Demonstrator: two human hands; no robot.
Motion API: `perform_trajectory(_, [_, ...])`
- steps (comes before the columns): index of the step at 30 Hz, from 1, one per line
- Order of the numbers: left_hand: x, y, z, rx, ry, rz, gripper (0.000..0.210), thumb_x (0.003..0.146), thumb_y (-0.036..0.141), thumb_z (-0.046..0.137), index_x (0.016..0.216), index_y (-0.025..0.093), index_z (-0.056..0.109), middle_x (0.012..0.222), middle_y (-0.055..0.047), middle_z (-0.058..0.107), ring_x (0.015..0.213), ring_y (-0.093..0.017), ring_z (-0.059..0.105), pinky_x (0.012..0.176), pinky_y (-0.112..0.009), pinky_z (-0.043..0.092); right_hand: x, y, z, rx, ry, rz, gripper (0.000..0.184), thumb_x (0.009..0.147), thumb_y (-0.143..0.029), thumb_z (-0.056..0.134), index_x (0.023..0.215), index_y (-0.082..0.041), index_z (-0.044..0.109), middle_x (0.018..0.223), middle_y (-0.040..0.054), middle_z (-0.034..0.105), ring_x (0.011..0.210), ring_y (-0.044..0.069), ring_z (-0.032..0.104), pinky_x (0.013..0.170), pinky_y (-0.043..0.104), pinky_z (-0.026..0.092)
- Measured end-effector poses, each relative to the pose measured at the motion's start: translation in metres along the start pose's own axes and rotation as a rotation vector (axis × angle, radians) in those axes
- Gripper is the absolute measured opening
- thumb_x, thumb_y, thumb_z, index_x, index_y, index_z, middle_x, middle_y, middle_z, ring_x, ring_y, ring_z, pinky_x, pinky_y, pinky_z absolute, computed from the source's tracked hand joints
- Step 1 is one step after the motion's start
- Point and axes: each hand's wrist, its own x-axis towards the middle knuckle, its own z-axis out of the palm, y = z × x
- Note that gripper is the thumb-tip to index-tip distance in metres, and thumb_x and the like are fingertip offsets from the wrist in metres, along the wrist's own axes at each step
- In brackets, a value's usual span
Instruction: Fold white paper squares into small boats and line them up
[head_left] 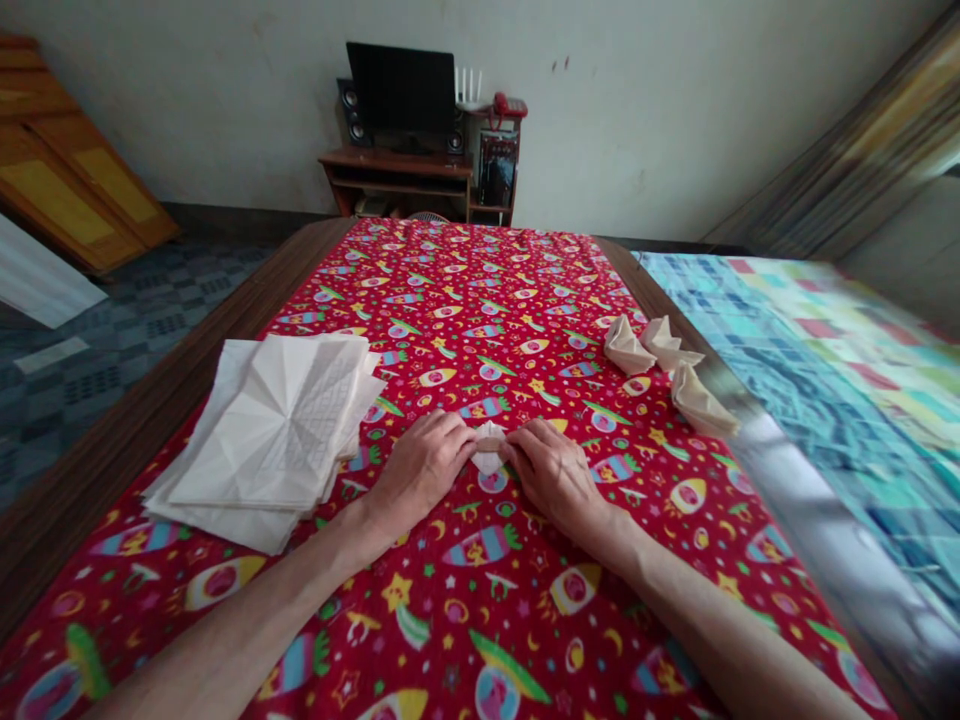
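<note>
A small folded piece of white paper (491, 458) lies at the middle of the red patterned cloth. My left hand (429, 455) pinches its left side between thumb and fingers. On the opposite side, my right hand (551, 468) grips the paper's right edge the same way. Fingers cover both of its ends, so only the middle part shows. To the left rests a stack of creased paper sheets (262, 430), the top one marked with fold lines and some faint writing. Several finished-looking folded paper shapes, one of them a boat-like paper shape (701, 400), sit at the right.
The red cloth (480, 580) covers a dark wooden table (247, 285). A bed with a checkered cover (825, 400) adjoins the right side. Beyond the far edge stands a desk with a monitor (403, 95) and a red telephone (510, 104). A wooden cabinet (67, 170) is at far left.
</note>
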Motion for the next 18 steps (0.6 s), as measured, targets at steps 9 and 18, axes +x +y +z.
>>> perform_trajectory(9, [0.001, 0.001, 0.002, -0.012, -0.008, -0.143, 0.018, 0.090, 0.032, 0.055, 0.079, 0.019, 0.058, 0.082, -0.002, 0.059, 0.081, -0.018, 0.055, 0.074, -0.030, 0.042, 0.006, -0.005, -0.003, -0.077, -0.013, 0.025, 0.026, 0.095, -0.033, 0.045, 0.076, -0.019, 0.054, 0.074, 0.0024, 0.056, 0.068, 0.014, 0.051, 0.065, 0.025, 0.035])
perform_trajectory(18, [0.012, 0.005, -0.004, 0.008, -0.026, -0.249, 0.028, 0.088, 0.044, 0.057, 0.073, 0.020, 0.057, 0.074, 0.001, 0.061, 0.066, -0.014, 0.055, 0.061, -0.027, 0.036, 0.010, 0.003, 0.000, 0.027, -0.013, 0.048, 0.026, 0.092, -0.040, 0.051, 0.077, -0.019, 0.056, 0.076, 0.0029, 0.061, 0.067, 0.013, 0.055, 0.063, 0.023, 0.035])
